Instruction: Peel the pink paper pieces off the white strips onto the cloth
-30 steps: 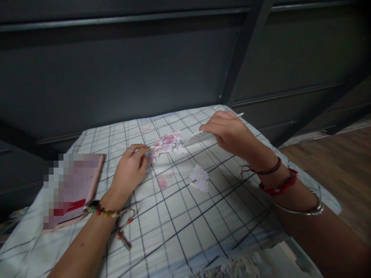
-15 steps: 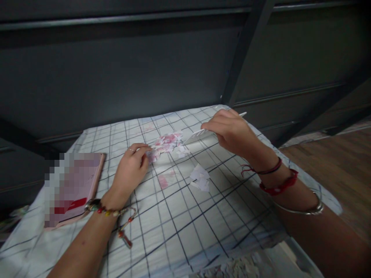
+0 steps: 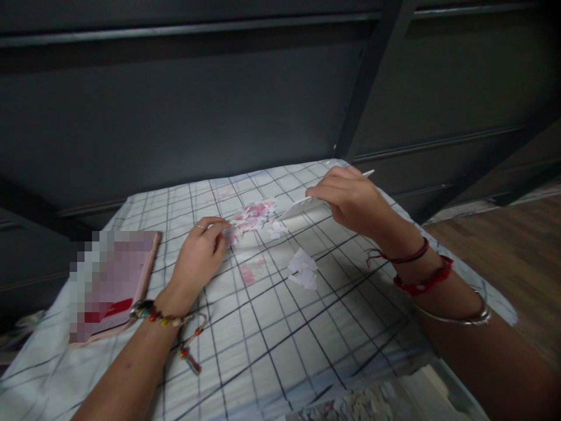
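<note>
A small heap of pink and white paper scraps [image 3: 252, 215] lies on the checked tablecloth [image 3: 272, 316]. My left hand [image 3: 199, 251] rests at the heap's left edge, its fingers loosely bent, fingertips touching the scraps and thumb apart from the forefinger. In my right hand [image 3: 348, 199] is a thin white slotted tool [image 3: 300, 206], gripped between thumb and fingers. Its flat, tilted end reaches down beside the right of the heap, and a narrow end sticks out behind my knuckles. Nearer me lie some white paper scraps [image 3: 303, 270] and a pink patch [image 3: 247, 272].
A phone in a pink case [image 3: 146, 263] lies left of my left hand, partly blurred out. At the near edge stands a container [image 3: 460, 386] with many paper bits [image 3: 363, 403]. Dark panels [image 3: 184, 117] rise behind the table. Wooden floor [image 3: 495, 216] shows at right.
Almost nothing differs. The white tool's flat end has tilted slightly in my right hand, while my left hand stays at the heap.
</note>
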Available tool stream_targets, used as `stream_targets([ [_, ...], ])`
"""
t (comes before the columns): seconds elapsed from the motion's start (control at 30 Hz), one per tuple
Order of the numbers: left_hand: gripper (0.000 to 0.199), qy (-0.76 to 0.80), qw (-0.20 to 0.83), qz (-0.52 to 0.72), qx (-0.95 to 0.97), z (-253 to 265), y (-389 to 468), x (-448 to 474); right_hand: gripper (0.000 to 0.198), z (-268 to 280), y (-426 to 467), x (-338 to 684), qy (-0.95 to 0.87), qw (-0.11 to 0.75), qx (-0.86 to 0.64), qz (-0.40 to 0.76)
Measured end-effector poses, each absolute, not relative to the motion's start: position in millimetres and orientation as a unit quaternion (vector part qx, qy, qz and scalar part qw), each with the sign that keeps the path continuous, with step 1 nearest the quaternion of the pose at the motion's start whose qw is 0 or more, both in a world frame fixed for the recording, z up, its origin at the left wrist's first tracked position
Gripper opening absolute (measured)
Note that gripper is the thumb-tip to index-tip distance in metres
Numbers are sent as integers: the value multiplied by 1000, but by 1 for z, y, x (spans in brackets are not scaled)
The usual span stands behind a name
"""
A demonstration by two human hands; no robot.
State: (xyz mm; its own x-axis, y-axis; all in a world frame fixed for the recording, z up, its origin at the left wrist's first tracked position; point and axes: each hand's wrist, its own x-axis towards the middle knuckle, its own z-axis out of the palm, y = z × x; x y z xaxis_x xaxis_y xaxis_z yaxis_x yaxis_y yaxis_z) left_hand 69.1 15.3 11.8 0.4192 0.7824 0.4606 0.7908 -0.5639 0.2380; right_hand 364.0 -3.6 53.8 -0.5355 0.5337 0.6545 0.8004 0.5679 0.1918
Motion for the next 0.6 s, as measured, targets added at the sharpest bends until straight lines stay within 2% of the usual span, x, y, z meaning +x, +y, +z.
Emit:
stream_targets([
  [0.13,30,-470,8,-263,-843,12,15,69,36,57,-6,366,-845,289,-384,-234],
  [0.37,30,-472,4,-265,-841,13,15,69,37,59,-7,365,-859,268,-385,-204],
  [0.6,31,-464,6,-270,-844,12,15,69,38,60,-7,371,-851,267,-383,-241],
])
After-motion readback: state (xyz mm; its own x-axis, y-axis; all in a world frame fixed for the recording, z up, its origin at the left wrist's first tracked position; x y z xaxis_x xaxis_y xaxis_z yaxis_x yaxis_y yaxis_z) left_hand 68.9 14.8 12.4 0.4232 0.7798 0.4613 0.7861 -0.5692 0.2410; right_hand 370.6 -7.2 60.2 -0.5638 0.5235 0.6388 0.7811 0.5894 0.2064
